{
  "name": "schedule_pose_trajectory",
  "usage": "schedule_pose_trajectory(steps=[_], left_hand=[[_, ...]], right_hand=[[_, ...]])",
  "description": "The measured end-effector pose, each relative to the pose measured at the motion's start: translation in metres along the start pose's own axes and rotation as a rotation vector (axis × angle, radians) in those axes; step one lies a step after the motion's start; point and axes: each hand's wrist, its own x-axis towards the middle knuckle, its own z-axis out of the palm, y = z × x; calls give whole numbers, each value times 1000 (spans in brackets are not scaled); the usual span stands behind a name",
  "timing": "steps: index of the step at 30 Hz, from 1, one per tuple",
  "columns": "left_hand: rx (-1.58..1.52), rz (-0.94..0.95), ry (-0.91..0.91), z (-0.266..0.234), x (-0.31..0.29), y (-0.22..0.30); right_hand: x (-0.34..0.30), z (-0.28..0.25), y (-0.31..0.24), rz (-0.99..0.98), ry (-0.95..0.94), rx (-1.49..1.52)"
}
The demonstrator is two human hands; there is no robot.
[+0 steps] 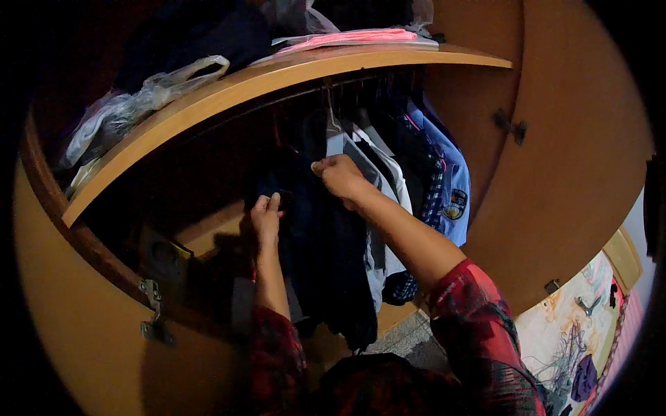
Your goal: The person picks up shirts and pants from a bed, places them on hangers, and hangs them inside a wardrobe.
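Observation:
A dark navy garment (322,243) hangs in front of me in the wardrobe, its long lower part dropping toward the wardrobe floor. My right hand (340,179) is closed, pinching its upper edge near the shoulder. Lower and to the left, the fingers of my left hand (266,216) are closed at the garment's left side. The deep shadow there hides exactly which part they grip. Just behind my right hand are a pale hanger (331,114) and a grey-and-white garment (378,182).
Farther right hang a dark checked garment (431,201) and a light blue shirt (454,173) with a badge. Above runs a wooden shelf (361,61) bearing plastic bags (139,111) and pink cloth (350,38). An open door (576,139) stands right; a bed (555,326) with tangled cords lies beyond.

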Motion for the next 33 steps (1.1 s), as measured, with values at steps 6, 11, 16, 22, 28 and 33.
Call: schedule_pose_trajectory(steps=[6,11,16,22,28,33], left_hand=[[-126,-1,-4,11,47,-13],[-56,68,-5,15,59,-19],[-236,-44,-35,41,57,2],[-244,-65,-59,38,58,2],[196,100,-128,34,36,-39],[-128,-66,-7,62,36,-61]], right_hand=[[32,7,-15,20,54,-67],[36,9,-14,-37,141,-164],[76,-5,-1,-198,184,-210],[58,-11,-2,-345,213,-420],[0,-1,17,-186,125,-432],[-1,-4,23,-32,132,-398]])
